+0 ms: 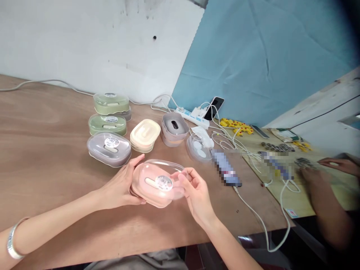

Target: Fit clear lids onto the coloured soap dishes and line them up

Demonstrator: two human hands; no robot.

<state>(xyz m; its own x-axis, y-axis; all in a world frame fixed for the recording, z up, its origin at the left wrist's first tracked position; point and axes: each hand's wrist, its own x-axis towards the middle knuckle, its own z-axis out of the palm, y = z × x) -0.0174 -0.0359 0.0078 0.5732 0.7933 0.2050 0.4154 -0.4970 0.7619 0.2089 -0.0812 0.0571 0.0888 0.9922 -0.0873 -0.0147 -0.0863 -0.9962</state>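
I hold a pink soap box (157, 183) with a clear domed lid just above the wooden table (42, 150). My left hand (120, 185) cups its left end, thumb on top and fingers underneath. At the right end my right hand (195, 191) grips the lid's edge between thumb and fingers. A round white sticker sits on the lid. A bangle is on my left wrist.
Behind stand similar boxes: a purple one (109, 149), two green ones (107, 124), a cream one (145, 135), a grey open one (174, 129) and a loose clear lid (197, 148). A power strip (192, 114), phones and cables lie at right. Another person's hands (334, 165) work at far right.
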